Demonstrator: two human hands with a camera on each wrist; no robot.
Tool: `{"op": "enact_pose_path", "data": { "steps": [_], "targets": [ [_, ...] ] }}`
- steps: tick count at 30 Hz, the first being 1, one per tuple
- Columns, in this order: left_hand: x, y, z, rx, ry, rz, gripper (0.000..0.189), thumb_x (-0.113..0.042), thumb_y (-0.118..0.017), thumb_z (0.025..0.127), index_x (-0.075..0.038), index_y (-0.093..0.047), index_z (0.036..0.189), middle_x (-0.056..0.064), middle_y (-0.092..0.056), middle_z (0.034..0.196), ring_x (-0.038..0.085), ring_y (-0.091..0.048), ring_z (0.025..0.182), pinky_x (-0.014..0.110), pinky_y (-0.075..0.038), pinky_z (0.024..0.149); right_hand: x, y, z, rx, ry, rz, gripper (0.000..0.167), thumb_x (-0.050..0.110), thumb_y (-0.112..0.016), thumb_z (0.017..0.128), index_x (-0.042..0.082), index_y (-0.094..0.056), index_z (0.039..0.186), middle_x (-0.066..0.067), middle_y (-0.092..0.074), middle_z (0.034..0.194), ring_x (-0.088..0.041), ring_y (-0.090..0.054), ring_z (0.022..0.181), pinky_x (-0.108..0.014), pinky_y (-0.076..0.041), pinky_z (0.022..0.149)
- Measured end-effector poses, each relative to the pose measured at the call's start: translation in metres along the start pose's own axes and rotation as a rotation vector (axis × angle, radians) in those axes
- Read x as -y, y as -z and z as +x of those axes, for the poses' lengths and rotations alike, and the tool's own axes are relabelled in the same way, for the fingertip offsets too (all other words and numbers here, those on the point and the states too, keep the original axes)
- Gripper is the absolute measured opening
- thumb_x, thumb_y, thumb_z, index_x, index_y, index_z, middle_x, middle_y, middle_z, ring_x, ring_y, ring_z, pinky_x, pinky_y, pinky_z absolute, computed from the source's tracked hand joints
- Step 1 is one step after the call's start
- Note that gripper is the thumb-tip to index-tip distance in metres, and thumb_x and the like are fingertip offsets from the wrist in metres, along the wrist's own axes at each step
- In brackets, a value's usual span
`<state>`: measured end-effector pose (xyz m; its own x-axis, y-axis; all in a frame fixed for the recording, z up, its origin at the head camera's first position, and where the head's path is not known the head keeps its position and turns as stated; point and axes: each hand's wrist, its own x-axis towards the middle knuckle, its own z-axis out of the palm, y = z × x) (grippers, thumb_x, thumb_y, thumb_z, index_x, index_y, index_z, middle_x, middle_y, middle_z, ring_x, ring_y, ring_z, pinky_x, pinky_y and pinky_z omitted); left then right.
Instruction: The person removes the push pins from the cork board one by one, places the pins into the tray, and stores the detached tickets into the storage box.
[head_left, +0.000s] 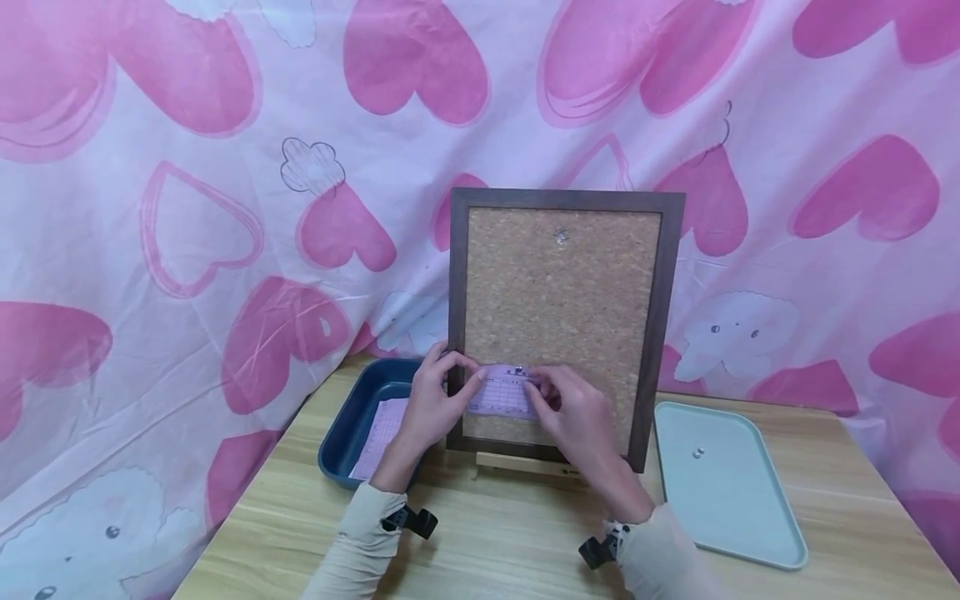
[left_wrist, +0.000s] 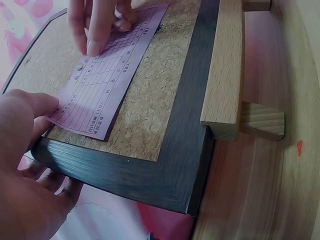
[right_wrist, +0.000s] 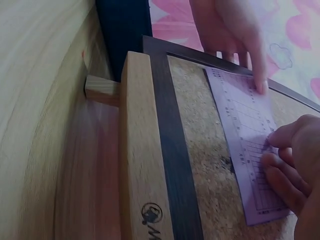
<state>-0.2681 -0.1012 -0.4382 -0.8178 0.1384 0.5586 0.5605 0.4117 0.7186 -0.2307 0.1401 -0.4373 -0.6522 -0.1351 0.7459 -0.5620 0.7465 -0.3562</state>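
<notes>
A purple printed form slip (head_left: 498,392) lies against the lower part of a dark-framed cork board (head_left: 562,292). My left hand (head_left: 438,396) holds the slip's upper left corner with thumb and index finger. In the left wrist view, its other fingers reach behind the frame (left_wrist: 115,172). My right hand (head_left: 577,412) has its curled fingertips on the slip's upper right part, as the right wrist view shows its fingers (right_wrist: 287,175) over the printed face. A small shiny pushpin (head_left: 519,369) sits at the slip's top edge, close to the right fingertips.
A blue bin (head_left: 337,425) with more purple slips (head_left: 380,435) stands left of the board. To the right lies a pale green tray (head_left: 738,500) with small clear pins (head_left: 699,452). Another clear pin (head_left: 562,237) is high on the cork. A wooden stand (right_wrist: 137,145) supports the board.
</notes>
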Motion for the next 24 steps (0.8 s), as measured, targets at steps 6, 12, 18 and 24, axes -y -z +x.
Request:
{"op": "enact_pose_path", "data": {
  "steps": [6, 12, 18, 24],
  "targets": [
    [-0.003, -0.002, 0.0, -0.011, -0.002, -0.016, 0.012, -0.03, -0.08, 0.1, -0.019, -0.076, 0.1, 0.003, -0.064, 0.135, 0.022, -0.061, 0.124, 0.042, -0.048, 0.099, 0.001, -0.008, 0.002, -0.058, 0.015, -0.002, 0.018, 0.019, -0.087, 0.094, 0.013, -0.08, 0.109, 0.003, -0.071, 0.083, -0.005, -0.062, 0.068, -0.022, -0.051, 0.058],
    [-0.004, -0.001, 0.0, -0.006, 0.001, -0.018, 0.011, -0.029, -0.08, 0.1, -0.02, -0.075, 0.1, 0.001, -0.064, 0.133, 0.02, -0.06, 0.121, 0.039, -0.048, 0.095, 0.006, -0.013, 0.005, -0.086, 0.008, -0.021, 0.016, 0.019, -0.087, 0.094, 0.012, -0.08, 0.106, 0.002, -0.072, 0.082, -0.007, -0.062, 0.066, -0.023, -0.05, 0.057],
    [-0.002, -0.001, -0.001, -0.012, -0.012, -0.016, 0.011, -0.028, -0.081, 0.099, -0.018, -0.077, 0.1, 0.004, -0.065, 0.131, 0.021, -0.061, 0.116, 0.037, -0.047, 0.088, 0.011, -0.017, 0.007, -0.129, -0.015, -0.014, 0.011, 0.018, -0.085, 0.095, 0.013, -0.081, 0.104, 0.002, -0.071, 0.081, -0.008, -0.062, 0.065, -0.025, -0.048, 0.055],
    [-0.001, -0.002, 0.0, -0.001, 0.009, -0.016, 0.01, -0.03, -0.08, 0.1, -0.02, -0.076, 0.101, 0.0, -0.063, 0.127, 0.019, -0.059, 0.115, 0.037, -0.046, 0.088, 0.013, -0.02, 0.009, -0.136, -0.026, 0.006, 0.009, 0.014, -0.085, 0.094, 0.012, -0.081, 0.102, 0.002, -0.071, 0.081, -0.007, -0.063, 0.066, -0.026, -0.052, 0.057]
  ]
}}
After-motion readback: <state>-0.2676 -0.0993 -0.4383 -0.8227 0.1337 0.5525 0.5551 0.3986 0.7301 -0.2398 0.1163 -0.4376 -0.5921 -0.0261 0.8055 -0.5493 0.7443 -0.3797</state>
